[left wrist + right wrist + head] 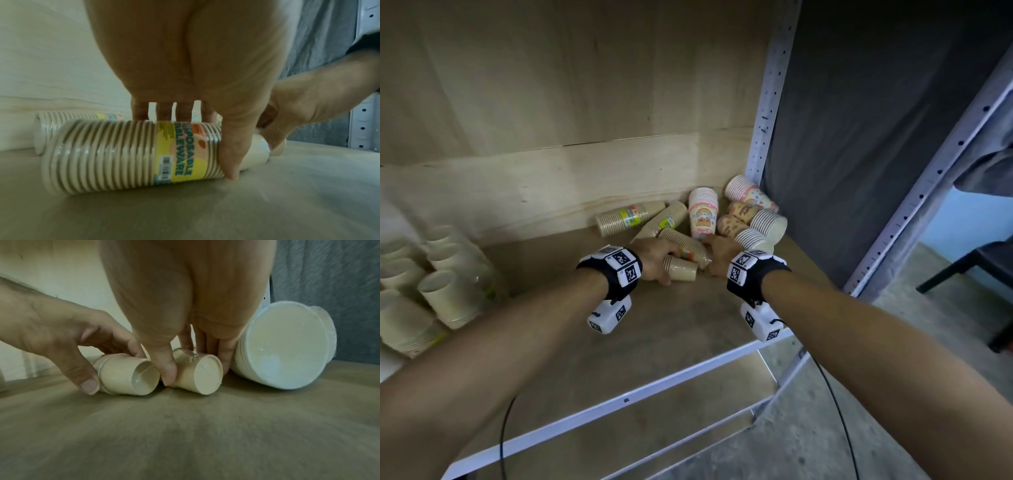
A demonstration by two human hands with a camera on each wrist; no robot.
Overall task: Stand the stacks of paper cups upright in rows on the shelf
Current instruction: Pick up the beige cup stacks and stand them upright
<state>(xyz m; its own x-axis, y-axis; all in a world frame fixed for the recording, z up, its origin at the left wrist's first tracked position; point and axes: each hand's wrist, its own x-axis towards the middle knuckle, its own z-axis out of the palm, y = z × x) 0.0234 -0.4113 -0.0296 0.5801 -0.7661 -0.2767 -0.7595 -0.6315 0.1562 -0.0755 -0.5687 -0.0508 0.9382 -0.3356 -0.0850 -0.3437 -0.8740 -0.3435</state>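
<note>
On the shelf, both palms face down: the left hand grips one lying cup stack, the right hand grips another stack beside it

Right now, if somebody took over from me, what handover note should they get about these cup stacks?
Left hand: grips a lying tan stack with a yellow label.
Right hand: grips a second lying tan stack beside it.
Done: plain stacks stand in rows at the shelf's left end.
Left: the pile in the back right corner, mostly lying or leaning, printed ones included; one rainbow stack is roughly upright. Stand both held stacks, then the rest.
</note>
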